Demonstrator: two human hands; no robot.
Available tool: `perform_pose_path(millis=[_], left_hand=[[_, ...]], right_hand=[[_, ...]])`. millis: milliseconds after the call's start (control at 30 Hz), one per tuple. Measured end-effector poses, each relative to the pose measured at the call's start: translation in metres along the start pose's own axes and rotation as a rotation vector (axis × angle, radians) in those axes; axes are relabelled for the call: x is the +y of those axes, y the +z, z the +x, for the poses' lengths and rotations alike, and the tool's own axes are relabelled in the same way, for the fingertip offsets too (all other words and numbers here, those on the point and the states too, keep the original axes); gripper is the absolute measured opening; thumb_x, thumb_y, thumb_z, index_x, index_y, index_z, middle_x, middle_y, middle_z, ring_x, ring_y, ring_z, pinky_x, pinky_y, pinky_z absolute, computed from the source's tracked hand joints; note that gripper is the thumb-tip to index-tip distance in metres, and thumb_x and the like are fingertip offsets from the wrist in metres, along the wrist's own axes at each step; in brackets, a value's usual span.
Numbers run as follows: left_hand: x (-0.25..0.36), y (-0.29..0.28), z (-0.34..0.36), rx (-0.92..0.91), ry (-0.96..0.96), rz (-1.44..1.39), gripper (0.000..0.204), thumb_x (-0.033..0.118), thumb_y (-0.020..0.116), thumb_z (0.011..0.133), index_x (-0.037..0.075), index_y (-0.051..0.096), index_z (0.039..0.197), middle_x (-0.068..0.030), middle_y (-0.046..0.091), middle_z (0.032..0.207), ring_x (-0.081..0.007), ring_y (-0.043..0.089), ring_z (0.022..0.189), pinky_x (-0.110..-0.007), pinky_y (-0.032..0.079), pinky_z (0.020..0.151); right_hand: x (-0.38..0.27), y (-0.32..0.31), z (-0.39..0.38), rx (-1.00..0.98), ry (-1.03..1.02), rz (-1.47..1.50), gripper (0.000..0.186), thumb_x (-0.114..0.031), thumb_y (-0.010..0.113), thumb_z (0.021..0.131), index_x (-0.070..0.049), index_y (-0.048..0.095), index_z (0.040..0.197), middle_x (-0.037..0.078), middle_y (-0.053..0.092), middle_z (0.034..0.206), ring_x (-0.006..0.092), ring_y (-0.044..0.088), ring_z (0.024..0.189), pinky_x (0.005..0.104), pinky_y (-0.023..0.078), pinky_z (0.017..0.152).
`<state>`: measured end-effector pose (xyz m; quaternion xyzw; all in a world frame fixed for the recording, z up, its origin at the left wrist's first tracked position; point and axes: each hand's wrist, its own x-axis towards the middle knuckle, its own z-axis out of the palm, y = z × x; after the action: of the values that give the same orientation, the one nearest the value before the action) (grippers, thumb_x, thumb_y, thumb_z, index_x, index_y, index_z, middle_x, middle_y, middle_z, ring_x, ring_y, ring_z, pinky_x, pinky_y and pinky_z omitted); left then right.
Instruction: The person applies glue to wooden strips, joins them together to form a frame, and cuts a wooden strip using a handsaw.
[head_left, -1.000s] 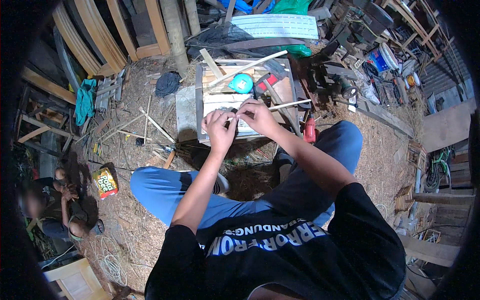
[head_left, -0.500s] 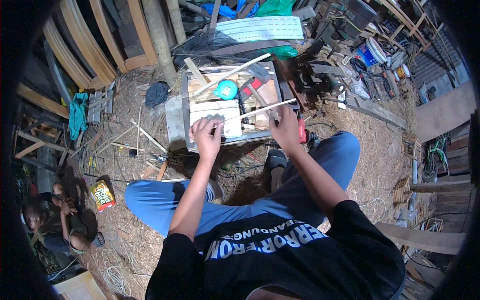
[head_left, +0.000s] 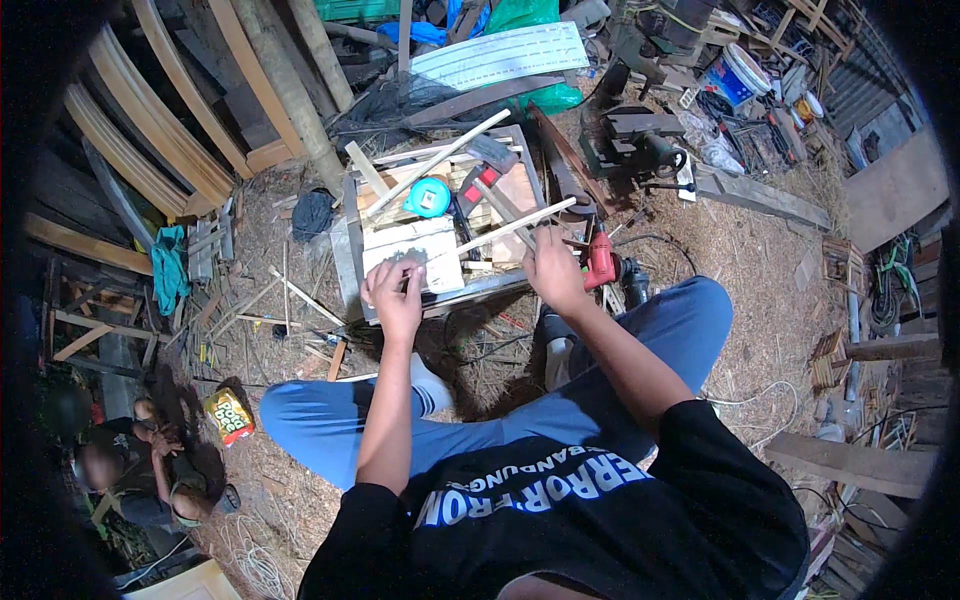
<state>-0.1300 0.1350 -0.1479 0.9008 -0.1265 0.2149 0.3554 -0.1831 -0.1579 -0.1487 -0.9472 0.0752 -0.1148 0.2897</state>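
Clearly, the slim pale wooden strip (head_left: 490, 238) lies slantwise on the low counter (head_left: 354, 235), its far end pointing toward the red power drill (head_left: 600, 258) and its near end by the white flat sheet (head_left: 440, 275). It crosses a thicker wooden handle (head_left: 497, 207), which seems to belong to a hammer-like tool whose head is hard to make out. The right hand (head_left: 553, 268) is at the near end of that handle, fingers bent downward; whether they are wrapped around it or only rest by it, I cannot tell. The left hand (head_left: 395, 298) is over the near edge of the white sheet, fingers curled and thumb close to the forefinger, and anything pinched between them is too small to tell. The strip looks light and fairly stiff, dry rather than slippery, yet thin enough to snap if bent hard; its middle would balance best in a light pinch. The handle looks rigid and sturdy, probably weighted toward its far end, so a full grip near the bare end suits it. Beyond the sheet sits a turquoise tape measure (head_left: 428, 198), rounded and compact, best taken by its sides.
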Motion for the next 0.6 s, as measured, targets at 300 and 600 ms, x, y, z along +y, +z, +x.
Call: perform_pose_path(millis=[300,600], left_hand=[[-0.001,0.003,0.002,0.038,0.080,0.011,0.011,0.019,0.081,0.089,0.012,0.074,0.094,-0.0021,0.066,0.093,-0.0247,0.060,0.107,-0.041,0.032,0.106],[0.000,0.006,0.002,0.016,0.093,0.016,0.008,0.021,0.080,0.090,0.016,0.075,0.092,0.0003,0.065,0.090,-0.0207,0.060,0.102,-0.038,0.032,0.102]], right_hand=[[0.055,-0.011,-0.015,0.218,0.146,0.089,0.032,-0.016,0.063,0.096,0.002,0.049,0.118,0.031,0.055,0.115,0.0530,0.061,0.105,0.0605,0.051,0.090],[0.120,-0.030,-0.014,0.435,0.465,0.311,0.028,-0.021,0.063,0.100,0.004,0.056,0.110,0.020,0.067,0.081,0.0364,0.071,0.081,0.0482,0.054,0.076]])
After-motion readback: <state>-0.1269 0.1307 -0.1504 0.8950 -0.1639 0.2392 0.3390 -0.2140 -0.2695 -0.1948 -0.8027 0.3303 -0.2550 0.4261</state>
